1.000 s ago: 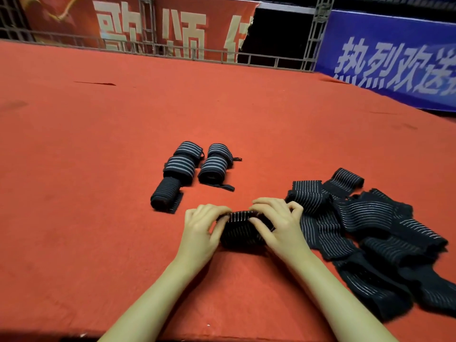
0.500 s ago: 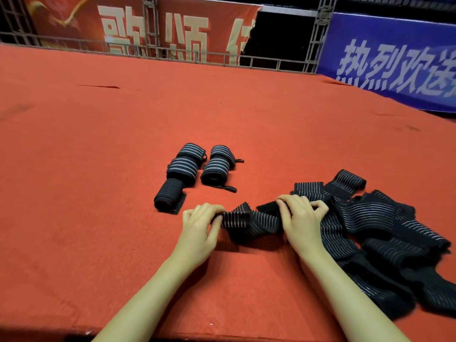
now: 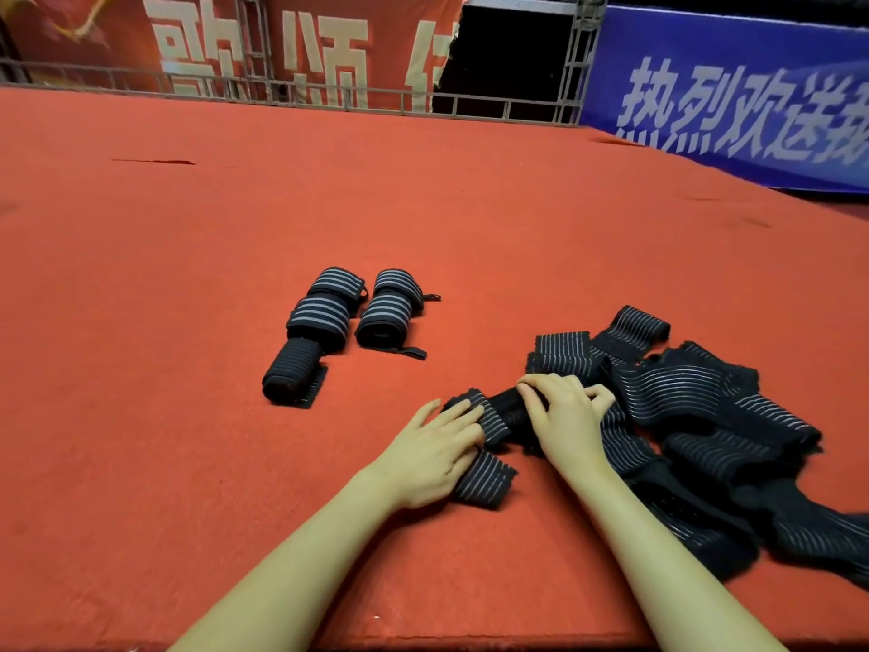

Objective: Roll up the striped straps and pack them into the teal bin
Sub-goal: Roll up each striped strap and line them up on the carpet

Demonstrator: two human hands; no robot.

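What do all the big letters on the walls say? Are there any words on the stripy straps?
"歌 颂", then a cut-off character: pale letters on the red banner.
"热烈欢送", then a character cut off by the picture's edge: white letters on the blue banner.
The striped straps and rolled straps show no words.

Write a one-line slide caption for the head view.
Both hands, left and right, work a striped strap on red cloth, five finished rolls beyond.

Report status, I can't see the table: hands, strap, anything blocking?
Left hand flat on strap. Right hand gripping its middle. Five rolls done; loose pile right. No bin visible.
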